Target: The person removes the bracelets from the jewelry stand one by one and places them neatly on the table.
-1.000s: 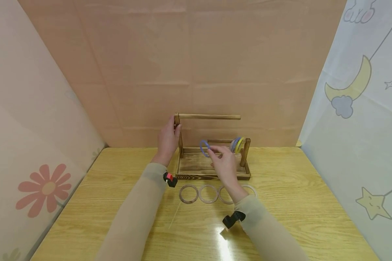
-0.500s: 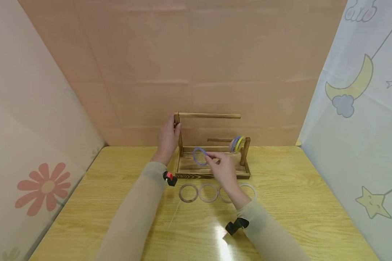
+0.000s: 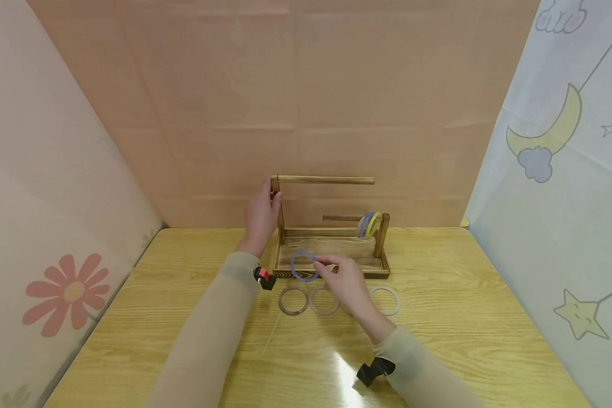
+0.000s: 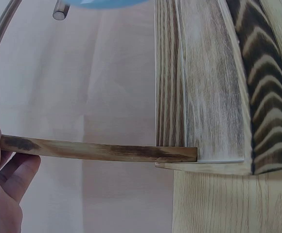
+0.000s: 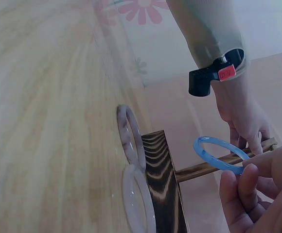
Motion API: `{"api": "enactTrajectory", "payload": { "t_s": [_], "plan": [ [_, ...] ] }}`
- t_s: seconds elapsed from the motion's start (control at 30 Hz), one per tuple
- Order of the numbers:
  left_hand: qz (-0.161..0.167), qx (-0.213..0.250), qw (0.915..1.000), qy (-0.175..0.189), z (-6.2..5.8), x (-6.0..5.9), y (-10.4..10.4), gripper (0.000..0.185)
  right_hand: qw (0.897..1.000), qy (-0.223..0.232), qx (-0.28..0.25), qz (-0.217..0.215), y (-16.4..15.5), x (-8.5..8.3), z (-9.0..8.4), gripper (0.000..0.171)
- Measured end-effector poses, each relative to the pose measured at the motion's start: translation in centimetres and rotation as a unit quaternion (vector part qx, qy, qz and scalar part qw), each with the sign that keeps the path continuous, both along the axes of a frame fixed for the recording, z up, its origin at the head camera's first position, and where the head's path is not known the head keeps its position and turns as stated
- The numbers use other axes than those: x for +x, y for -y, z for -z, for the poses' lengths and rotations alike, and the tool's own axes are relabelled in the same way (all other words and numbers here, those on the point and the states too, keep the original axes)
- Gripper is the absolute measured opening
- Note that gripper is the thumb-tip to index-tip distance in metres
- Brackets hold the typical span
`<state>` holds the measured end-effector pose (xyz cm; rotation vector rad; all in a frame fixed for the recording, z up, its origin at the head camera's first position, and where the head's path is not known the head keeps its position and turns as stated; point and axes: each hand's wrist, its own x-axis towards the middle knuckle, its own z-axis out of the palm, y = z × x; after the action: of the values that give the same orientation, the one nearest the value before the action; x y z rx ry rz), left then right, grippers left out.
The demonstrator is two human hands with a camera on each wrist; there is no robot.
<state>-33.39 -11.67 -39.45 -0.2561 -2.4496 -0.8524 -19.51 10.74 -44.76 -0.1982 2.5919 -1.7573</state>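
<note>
A blue ring by a wooden stand
The right hand pinches the ring's edge; farther left, the left hand holds the stand's post.

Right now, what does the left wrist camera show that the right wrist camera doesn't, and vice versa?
Only the left wrist view shows the tray floor, a rod end and a blue blur at the top that I can't identify.
Only the right wrist view clearly shows a blue ring, pinched by the right hand, plus two rings lying on the table, a black wrist device and a printed flower.
Both share the left hand gripping the wooden upright, the tray's striped side and the table.
</note>
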Motion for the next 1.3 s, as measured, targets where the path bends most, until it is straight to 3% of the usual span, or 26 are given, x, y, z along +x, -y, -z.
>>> {"api": "enactTrajectory", "payload": {
  "t_s": [0.17,0.43,0.9,1.3],
  "plan": [
    [0.005,0.003,1.0000,-0.001,-0.1,0.1,0.0,0.028,0.999,0.014,0.000,-0.032,0.0,0.7,0.5,0.024],
    [0.006,-0.004,1.0000,0.000,-0.1,0.1,0.0,0.025,0.996,0.020,0.055,-0.071,-0.1,2.2,0.6,0.024],
    [0.003,-0.002,1.0000,0.007,0.1,-0.2,0.1,0.027,0.986,-0.016,0.096,-0.137,0.2,3.8,2.3,0.017],
    [0.006,-0.002,0.9999,0.009,0.0,0.0,0.1,0.025,0.977,0.017,0.103,-0.184,0.1,4.7,2.5,0.013]
  ]
}}
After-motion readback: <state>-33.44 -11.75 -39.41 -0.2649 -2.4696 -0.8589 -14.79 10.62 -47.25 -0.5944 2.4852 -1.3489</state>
